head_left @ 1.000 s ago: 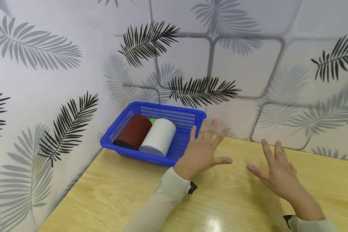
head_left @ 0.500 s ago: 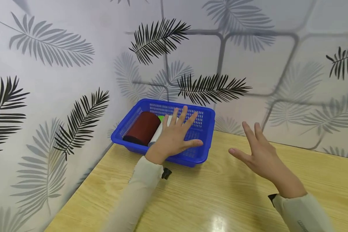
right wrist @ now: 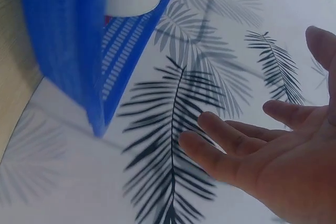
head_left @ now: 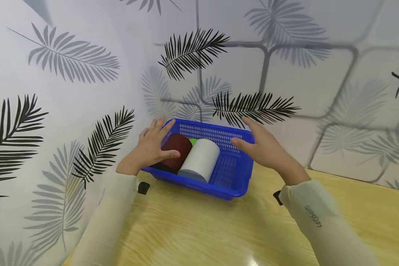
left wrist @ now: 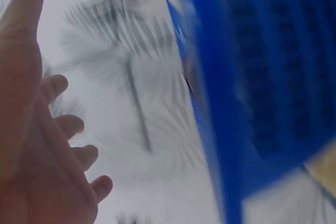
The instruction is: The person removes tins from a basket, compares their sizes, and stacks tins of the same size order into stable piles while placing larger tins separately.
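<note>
A blue plastic basket (head_left: 231, 175) with slotted walls sits on the table. Lying on their sides in its left half are a dark red cylinder (head_left: 178, 147) and a white cylinder (head_left: 201, 159). A bit of something bright green (head_left: 193, 141) shows behind them, mostly hidden. My left hand (head_left: 149, 146) is at the basket's left end, fingers extended; the left wrist view shows a gap between that hand (left wrist: 31, 129) and the basket wall (left wrist: 215, 103). Off the right end hovers my right hand (head_left: 266, 146), fingers spread and holding nothing. It stands apart from the basket in the right wrist view.
The light wood table (head_left: 199, 229) extends in front of the basket and to its right. Walls with a leaf pattern (head_left: 193, 53) meet in a corner behind the basket and on the left, close to it.
My left hand has crossed over the basket from its right side to its left end. My right hand has moved left to the basket's right end. The head view has shifted slightly.
</note>
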Available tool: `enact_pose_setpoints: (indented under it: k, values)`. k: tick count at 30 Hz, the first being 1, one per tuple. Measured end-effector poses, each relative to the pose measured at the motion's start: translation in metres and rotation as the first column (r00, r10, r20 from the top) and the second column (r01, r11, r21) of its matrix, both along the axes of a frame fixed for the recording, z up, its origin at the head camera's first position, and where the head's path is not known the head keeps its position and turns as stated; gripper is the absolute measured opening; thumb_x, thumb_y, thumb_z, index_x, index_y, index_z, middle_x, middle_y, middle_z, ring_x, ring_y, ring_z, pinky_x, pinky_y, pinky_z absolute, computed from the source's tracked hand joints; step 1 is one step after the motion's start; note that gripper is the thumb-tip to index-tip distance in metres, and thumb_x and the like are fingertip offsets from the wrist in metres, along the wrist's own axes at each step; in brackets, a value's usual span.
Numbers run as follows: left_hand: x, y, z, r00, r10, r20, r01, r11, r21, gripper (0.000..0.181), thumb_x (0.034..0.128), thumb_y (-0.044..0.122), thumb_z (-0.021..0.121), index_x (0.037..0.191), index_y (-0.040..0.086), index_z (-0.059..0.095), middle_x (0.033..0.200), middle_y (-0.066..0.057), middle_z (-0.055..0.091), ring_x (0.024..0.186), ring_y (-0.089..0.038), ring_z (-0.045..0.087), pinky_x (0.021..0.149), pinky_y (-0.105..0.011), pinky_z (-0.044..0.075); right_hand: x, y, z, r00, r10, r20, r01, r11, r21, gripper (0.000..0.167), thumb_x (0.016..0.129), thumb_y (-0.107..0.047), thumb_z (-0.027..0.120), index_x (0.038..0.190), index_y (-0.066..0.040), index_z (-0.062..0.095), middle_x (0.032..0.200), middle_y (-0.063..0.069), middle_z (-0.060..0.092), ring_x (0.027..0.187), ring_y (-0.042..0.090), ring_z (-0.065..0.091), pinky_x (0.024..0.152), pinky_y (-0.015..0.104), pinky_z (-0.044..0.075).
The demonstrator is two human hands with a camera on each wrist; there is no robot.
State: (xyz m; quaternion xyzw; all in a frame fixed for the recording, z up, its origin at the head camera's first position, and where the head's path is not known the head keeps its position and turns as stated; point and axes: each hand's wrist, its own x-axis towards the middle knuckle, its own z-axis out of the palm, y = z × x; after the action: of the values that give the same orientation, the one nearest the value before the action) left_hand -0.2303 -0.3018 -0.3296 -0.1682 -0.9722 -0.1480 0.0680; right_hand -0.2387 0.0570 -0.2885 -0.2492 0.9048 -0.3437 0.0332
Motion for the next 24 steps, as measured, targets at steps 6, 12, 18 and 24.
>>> enact_pose_setpoints:
  k: [6,12,18,24]
  values:
    - [0.004,-0.036,-0.028,0.99,0.079,0.116,-0.093,0.988,0.124,0.11,0.0857,0.063,0.07,0.165,0.02,0.006,0.167,-0.017,-0.008,0.151,-0.045,-0.001,0.111,-0.073,0.009,-0.025,-0.04,-0.009,0.994,-0.038,0.102,0.047,0.995,-0.089,0.081,0.101,-0.049,0.057,0.164,-0.018,0.015,0.165,0.014,0.02,0.14,0.041,0.04,0.104,0.06,0.041]
    - [0.015,-0.057,-0.054,0.975,0.021,0.222,-0.089,0.951,0.296,0.113,0.0854,0.058,0.074,0.164,0.013,0.007,0.166,-0.024,-0.007,0.148,-0.051,0.006,0.111,-0.07,0.019,-0.049,-0.074,-0.037,0.985,-0.039,0.17,0.053,0.996,-0.076,0.078,0.102,-0.045,0.057,0.162,-0.011,0.022,0.163,0.013,0.027,0.143,0.038,0.035,0.11,0.056,0.035]
    - [0.01,-0.062,-0.055,0.972,0.022,0.232,-0.098,0.943,0.318,0.112,0.0852,0.059,0.074,0.164,0.012,0.009,0.166,-0.023,0.0,0.148,-0.05,0.01,0.113,-0.067,0.018,-0.07,-0.098,-0.048,0.978,-0.048,0.201,0.051,0.999,-0.007,0.079,0.103,-0.046,0.055,0.161,-0.004,0.022,0.161,0.02,0.029,0.146,0.04,0.029,0.114,0.056,0.029]
    - [0.003,-0.058,-0.058,0.97,0.028,0.242,-0.116,0.927,0.357,0.111,0.0852,0.056,0.075,0.164,0.014,0.009,0.167,-0.021,0.003,0.15,-0.045,0.01,0.114,-0.066,0.018,-0.07,-0.123,-0.057,0.942,-0.127,0.311,0.064,0.977,0.205,0.098,0.099,-0.061,0.051,0.159,0.007,0.011,0.156,0.028,0.034,0.142,0.042,0.036,0.113,0.051,0.033]
